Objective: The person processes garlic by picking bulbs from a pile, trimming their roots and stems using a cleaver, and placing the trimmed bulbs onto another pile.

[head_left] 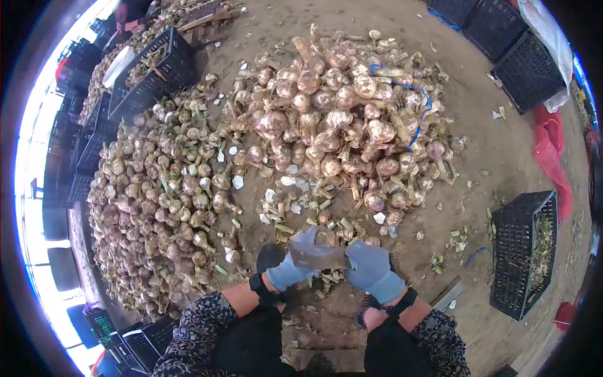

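My left hand, in a light blue-grey glove, is at the left end of a flat metal blade, its fingers closed around that end. My right hand, gloved alike, grips the other end of the tool. The blade lies level between both hands, above the ground in front of my knees. Cut stalk pieces lie just beyond it. Farther out is a large heap of garlic bulbs with long stems and a blue string across it. Another broad pile of garlic bulbs spreads on the left.
A black crate with trimmings stands at the right, near red cloth. More black crates line the upper right. Another crate sits at the upper left, and a person's hand shows beyond it.
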